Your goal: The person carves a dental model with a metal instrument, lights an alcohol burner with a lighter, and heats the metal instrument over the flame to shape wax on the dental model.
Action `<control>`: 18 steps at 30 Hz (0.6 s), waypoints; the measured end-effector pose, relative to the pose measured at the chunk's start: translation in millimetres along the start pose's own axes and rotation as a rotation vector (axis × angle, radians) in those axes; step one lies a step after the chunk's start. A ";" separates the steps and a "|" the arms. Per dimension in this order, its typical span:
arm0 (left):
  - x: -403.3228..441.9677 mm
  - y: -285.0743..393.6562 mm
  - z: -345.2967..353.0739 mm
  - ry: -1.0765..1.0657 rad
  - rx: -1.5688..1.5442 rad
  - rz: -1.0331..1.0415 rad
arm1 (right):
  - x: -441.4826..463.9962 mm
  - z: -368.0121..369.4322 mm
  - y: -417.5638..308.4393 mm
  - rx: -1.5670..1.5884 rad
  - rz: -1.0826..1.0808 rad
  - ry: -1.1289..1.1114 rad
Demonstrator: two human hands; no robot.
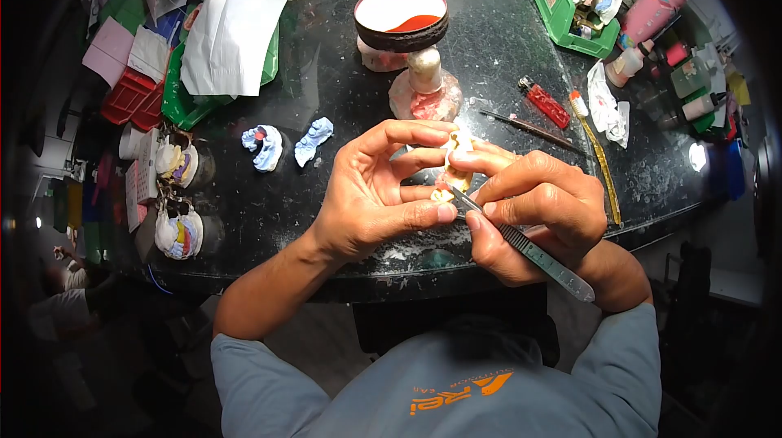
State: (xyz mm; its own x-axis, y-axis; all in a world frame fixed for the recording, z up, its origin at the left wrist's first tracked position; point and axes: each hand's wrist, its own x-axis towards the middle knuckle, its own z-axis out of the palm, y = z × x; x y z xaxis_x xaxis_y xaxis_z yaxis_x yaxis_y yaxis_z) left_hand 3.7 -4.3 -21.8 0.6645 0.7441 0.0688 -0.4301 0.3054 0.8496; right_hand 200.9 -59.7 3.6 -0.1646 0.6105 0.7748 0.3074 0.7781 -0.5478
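White dust speckles the black table (322, 71), where a dark-walled bowl (399, 37) stands toward the far edge and two pale blue dental casts (314, 141) lie toward the left edge. Above the near edge, the left hand (366, 185) holds a small tooth-like piece (458, 145) between thumb and fingers. Opposite, the right hand (542, 202) grips a ridged metal knife (542, 257), its tip at the piece.

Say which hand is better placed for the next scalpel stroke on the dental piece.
Probably the right hand: it holds the scalpel, tip at the dental piece, while the left hand is taken up supporting that piece.
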 end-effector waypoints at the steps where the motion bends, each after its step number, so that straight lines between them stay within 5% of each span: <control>1: 0.1 0.1 -0.1 -0.001 -0.004 -0.002 | 0.1 -0.1 0.1 -0.002 -0.001 0.000; 18: 0.0 -0.1 -0.4 -0.003 0.002 0.000 | 0.2 -1.1 0.4 0.007 -0.005 -0.019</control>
State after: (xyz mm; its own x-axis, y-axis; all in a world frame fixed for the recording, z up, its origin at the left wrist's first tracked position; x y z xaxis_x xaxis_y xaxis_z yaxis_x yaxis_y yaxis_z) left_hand 3.5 -4.1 -22.1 0.6664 0.7422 0.0706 -0.4290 0.3042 0.8506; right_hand 202.0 -59.4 3.8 -0.1842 0.6092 0.7713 0.3003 0.7821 -0.5461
